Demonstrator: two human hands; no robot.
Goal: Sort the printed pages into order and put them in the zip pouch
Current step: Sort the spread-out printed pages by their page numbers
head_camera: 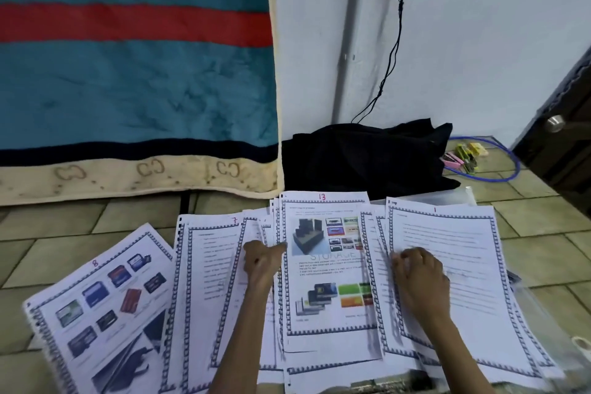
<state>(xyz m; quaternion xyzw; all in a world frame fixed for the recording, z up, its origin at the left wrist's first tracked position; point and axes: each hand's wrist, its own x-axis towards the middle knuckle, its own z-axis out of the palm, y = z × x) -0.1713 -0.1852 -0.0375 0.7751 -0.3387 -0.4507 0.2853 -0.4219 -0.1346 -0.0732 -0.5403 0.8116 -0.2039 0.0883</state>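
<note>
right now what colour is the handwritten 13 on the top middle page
Red ink, on the printed page marked 13, clearest in the head view.

Two hands (pixel 260 261), four numbered pages (pixel 332 265) showing, others overlapped beyond counting.

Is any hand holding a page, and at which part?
Left hand pinches left edge of page 13; right hand only rests on page 1.

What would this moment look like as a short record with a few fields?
Surface: tiled floor
Page 8: far left, tilted
Page 7: beside it
Page 13: middle, pictures on it
Page 1: right
Left hand: at page 13's left edge
Right hand: flat on page 1
Zip pouch: cannot tell for sure
</note>
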